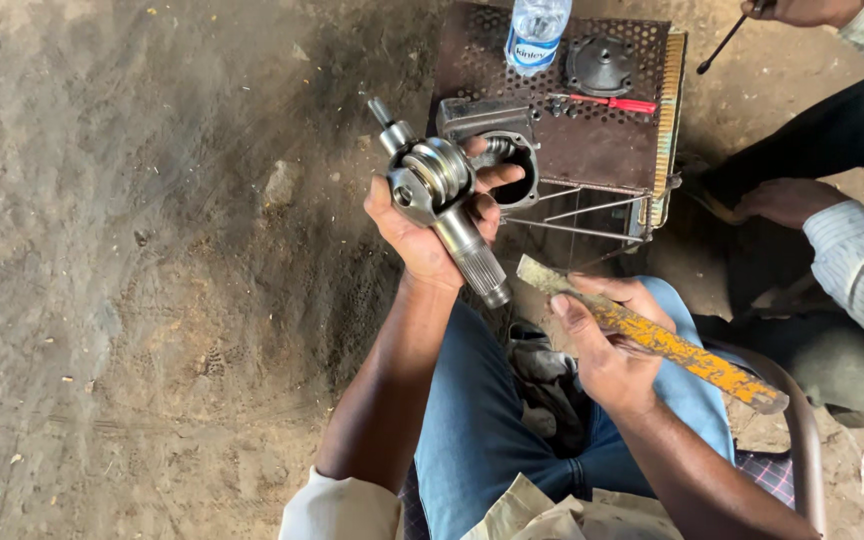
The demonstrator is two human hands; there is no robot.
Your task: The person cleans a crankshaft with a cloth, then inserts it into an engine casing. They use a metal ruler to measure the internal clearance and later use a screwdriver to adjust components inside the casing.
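Your left hand (422,235) is clamped around a metal shaft (442,195), held up over the dirt floor (132,280) in front of your knees. Its long axis runs from the thin stub at upper left down to the splined end at lower right, and that splined end points toward your right hand (607,350). Your right hand is closed on a flat yellow bar (652,335), whose near tip sits just beside the splines. Beyond stands a rusty perforated stand (592,140) with 1 bottle (535,30), a housing (497,135) and a red screwdriver (612,102).
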